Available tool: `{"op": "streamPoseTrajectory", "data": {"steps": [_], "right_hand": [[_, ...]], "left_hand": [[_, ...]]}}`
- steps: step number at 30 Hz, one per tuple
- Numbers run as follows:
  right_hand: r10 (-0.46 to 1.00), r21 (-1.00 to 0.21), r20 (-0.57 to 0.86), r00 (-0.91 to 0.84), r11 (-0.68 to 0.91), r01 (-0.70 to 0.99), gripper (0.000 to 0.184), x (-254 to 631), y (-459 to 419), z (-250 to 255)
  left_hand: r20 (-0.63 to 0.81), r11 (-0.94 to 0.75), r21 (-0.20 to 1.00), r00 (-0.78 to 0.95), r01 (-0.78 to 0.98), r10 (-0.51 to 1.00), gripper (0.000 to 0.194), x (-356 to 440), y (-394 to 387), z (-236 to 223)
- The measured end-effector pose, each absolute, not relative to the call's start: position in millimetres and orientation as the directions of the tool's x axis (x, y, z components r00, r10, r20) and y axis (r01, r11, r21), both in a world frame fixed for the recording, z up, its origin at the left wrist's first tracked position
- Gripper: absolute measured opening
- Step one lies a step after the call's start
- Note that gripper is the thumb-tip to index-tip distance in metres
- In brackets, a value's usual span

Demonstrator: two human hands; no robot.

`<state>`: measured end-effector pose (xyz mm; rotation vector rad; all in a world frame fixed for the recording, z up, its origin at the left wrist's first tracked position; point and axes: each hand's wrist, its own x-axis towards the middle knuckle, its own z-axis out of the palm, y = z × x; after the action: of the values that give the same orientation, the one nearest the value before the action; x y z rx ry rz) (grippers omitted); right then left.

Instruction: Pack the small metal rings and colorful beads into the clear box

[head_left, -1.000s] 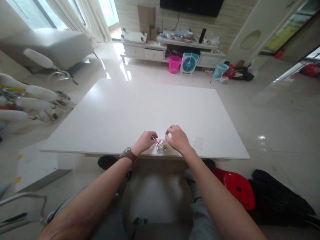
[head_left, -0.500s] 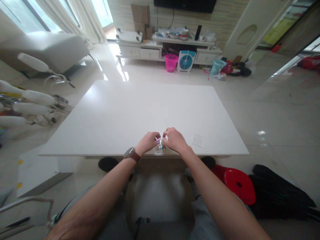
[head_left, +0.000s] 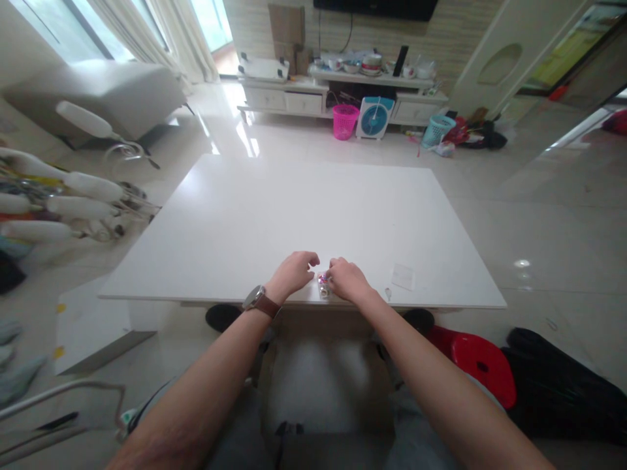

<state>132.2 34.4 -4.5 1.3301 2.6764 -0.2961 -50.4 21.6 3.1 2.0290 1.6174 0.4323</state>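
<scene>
A small clear case (head_left: 323, 286) with colourful bits in it lies near the front edge of the white table (head_left: 313, 209). My right hand (head_left: 347, 279) is at its right side, thumb and fingertips closed on its upper part. Just left of the case is my left hand (head_left: 295, 271), with a watch on the wrist. Its thumb and fingers are apart with nothing between them. To the right of my right hand lie a small key-shaped piece (head_left: 388, 294) and a thin clear square (head_left: 403, 276). The bits are too small to name.
A red stool (head_left: 482, 365) and a black bag (head_left: 563, 385) are on the floor at the right. White chairs (head_left: 93, 189) stand to the left. Across the room are a pink basket (head_left: 345, 123), a blue fan (head_left: 375, 119) and a low cabinet (head_left: 274, 99).
My left hand has let go of the case and its fingers have spread. My right hand stays at the case. The key-shaped piece now shows beside my right forearm. The view has shifted slightly left.
</scene>
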Motion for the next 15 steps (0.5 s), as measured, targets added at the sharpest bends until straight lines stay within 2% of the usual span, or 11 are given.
{"op": "streamPoseTrajectory", "data": {"steps": [5,15], "right_hand": [[0.765,-0.048,-0.187,-0.616,0.619,0.784,0.024,127.3,32.2,-5.3],[0.766,-0.07,-0.206,-0.61,0.61,0.789,0.023,124.0,33.5,-8.1]], "left_hand": [[-0.058,-0.167,0.571,0.243,0.804,0.968,0.03,-52.4,20.6,5.6],[-0.04,-0.164,0.589,0.231,0.791,0.972,0.024,-49.0,20.8,12.2]]}}
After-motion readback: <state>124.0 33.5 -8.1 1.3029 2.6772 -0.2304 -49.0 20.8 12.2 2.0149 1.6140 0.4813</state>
